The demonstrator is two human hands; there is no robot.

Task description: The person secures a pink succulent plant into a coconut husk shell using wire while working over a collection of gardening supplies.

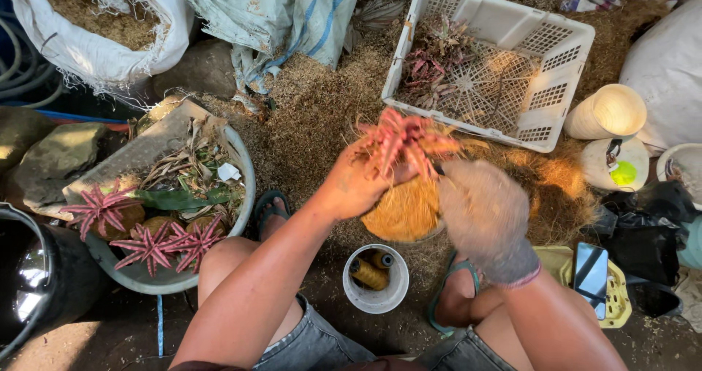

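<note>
The bare left hand is clasping a fibre ball bearing a red star-shaped plant, steadying it above the small white cup; the gloved right hand is closing around its side, pressing it

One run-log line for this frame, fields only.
left hand: bare, grips fibre ball with red star-shaped plant | right hand: gloved, on ball | nearby: white crate, twine cup
</note>
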